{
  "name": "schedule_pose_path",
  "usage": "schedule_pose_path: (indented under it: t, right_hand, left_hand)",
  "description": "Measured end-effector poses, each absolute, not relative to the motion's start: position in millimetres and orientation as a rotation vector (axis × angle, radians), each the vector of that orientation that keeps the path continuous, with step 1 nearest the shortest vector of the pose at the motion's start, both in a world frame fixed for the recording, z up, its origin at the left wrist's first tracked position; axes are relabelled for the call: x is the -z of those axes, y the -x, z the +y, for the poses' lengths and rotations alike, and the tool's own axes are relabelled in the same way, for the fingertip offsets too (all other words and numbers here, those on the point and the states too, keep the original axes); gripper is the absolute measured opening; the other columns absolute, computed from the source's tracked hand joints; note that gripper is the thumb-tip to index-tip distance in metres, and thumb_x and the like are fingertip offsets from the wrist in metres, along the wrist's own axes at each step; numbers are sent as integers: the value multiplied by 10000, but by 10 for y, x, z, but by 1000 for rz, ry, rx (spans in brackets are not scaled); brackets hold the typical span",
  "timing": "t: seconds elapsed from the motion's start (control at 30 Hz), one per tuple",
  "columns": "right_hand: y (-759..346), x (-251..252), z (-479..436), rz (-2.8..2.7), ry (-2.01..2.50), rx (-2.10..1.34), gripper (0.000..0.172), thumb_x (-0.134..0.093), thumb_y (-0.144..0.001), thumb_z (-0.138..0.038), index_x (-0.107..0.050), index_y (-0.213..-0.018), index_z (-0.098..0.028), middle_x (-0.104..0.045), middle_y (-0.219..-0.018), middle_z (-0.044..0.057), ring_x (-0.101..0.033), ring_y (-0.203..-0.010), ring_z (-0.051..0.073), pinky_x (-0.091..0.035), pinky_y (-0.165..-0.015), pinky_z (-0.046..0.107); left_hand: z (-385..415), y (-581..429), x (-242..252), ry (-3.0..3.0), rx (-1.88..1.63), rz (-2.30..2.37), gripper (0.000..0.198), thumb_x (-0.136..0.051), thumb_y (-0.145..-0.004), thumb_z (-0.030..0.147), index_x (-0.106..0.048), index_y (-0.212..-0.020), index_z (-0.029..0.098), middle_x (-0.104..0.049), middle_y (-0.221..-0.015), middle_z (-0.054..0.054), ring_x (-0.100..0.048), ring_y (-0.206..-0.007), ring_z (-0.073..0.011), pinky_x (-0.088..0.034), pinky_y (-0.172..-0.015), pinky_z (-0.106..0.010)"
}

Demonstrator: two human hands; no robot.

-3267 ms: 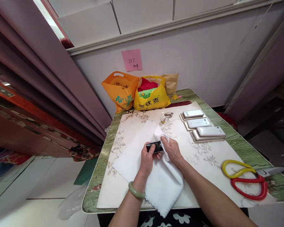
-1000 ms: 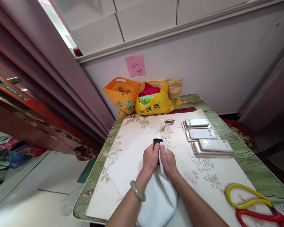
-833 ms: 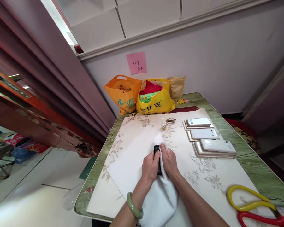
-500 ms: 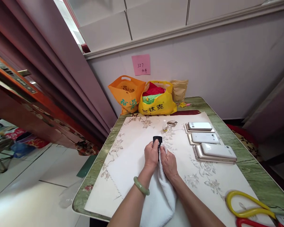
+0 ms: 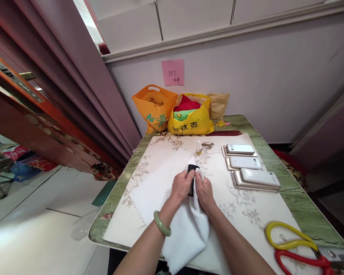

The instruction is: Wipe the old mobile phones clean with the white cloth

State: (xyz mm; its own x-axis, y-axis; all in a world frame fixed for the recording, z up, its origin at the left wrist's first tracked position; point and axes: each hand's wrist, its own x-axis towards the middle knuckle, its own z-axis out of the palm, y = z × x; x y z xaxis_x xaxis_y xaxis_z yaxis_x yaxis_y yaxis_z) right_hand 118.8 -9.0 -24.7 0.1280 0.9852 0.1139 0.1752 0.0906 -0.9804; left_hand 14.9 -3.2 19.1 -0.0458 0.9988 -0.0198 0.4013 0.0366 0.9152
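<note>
A small black phone [image 5: 191,188] with a keypad is held over the middle of the table. My left hand [image 5: 181,186], with a green bangle on its wrist, grips the phone's left side, thumb on its face. Pinched in my right hand [image 5: 204,191] is a white cloth [image 5: 186,238], pressed against the phone's right edge. The cloth hangs down between my forearms to the table's near edge. Part of the phone is hidden by my fingers and the cloth.
Several phones [image 5: 259,177] lie in stacks on the right. Large scissors [image 5: 292,244] rest at the near right. A small bottle [image 5: 198,147] and glasses [image 5: 208,145] are beyond my hands. An orange bag [image 5: 154,109], a yellow bag [image 5: 190,124] and a paper pouch [image 5: 218,106] stand at the back.
The phone has tilted and turned slightly between my hands. The cloth's lower end has swung left and shows more. The camera view has shifted a little.
</note>
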Motion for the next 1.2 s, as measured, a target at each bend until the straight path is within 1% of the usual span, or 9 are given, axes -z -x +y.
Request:
schedule_pose_path:
  t: [0.17,0.37,0.53,0.63,0.73,0.8,0.9,1.03,1.2]
  right_hand:
    - [-1177,264,-88,-1258,1365,-940,477,-325,-931,-559,-527,-677,-209,-566,-628,13,-517,-616,166,-383,-610,272]
    - [-1150,255,-161,-1491,1324,-784,448,-340,-937,-518,-552,-682,-215,-563,-598,10,-495,-556,162,-343,-585,274]
    - [-1134,277,-180,-1466,1271,-821,406,-389,-931,-521,-603,-798,-204,-625,-686,22,-562,-653,179,-379,-637,270]
    - [-1146,285,-159,-1339,1282,-842,406,-418,-914,-536,-579,-757,-197,-595,-662,12,-536,-635,170,-392,-641,274]
    - [-1187,263,-123,-1139,1298,-878,423,-429,-896,-564,-545,-724,-195,-557,-644,-2,-504,-625,159,-406,-644,278]
    - [-1214,239,-99,-1033,1283,-949,436,-428,-888,-584,-526,-714,-197,-526,-623,-16,-483,-611,151,-409,-627,275]
    - [-1224,218,-80,-990,1251,-1023,430,-442,-883,-586,-497,-693,-203,-484,-601,-35,-452,-588,139,-396,-593,265]
    - [-1182,245,-84,-1120,1267,-937,405,-471,-882,-550,-465,-661,-211,-439,-582,-49,-407,-576,129,-358,-575,259]
    - [-1160,278,-102,-1177,1288,-871,388,-458,-892,-531,-474,-678,-207,-443,-592,-46,-404,-582,130,-347,-579,261]
  left_hand:
    - [-203,-82,-148,-1396,-956,1441,426,-509,-815,554,-491,-616,178,-411,-582,42,-355,-574,-108,-288,-534,-235]
    - [130,-150,-107,-1140,-1304,1620,442,-534,-790,566,-438,-576,192,-399,-554,50,-343,-538,-100,-292,-516,-233]
    - [236,-276,-100,-917,-1542,1702,449,-457,-836,589,-506,-640,187,-490,-591,23,-415,-560,-112,-346,-536,-236]
    - [113,-344,-102,-916,-1612,1651,439,-483,-838,583,-525,-665,182,-519,-605,21,-442,-568,-103,-378,-556,-227]
    - [-72,-302,-114,-951,-1480,1444,427,-560,-804,581,-550,-693,169,-498,-533,39,-421,-462,-84,-349,-464,-217]
    - [-194,-188,-128,-1029,-1285,1370,439,-629,-766,557,-564,-632,145,-510,-484,18,-431,-410,-82,-323,-412,-216]
    - [-319,60,-163,-1102,-1006,1223,392,-725,-702,492,-608,-663,120,-592,-546,-25,-510,-430,-103,-381,-408,-216]
    - [-328,330,-261,-1028,-792,1106,464,-647,-753,549,-655,-848,94,-686,-714,-111,-610,-515,-157,-442,-412,-233]
    - [-245,428,-439,-1093,-597,1140,411,-685,-716,511,-639,-809,113,-667,-643,-82,-589,-486,-148,-455,-450,-246]
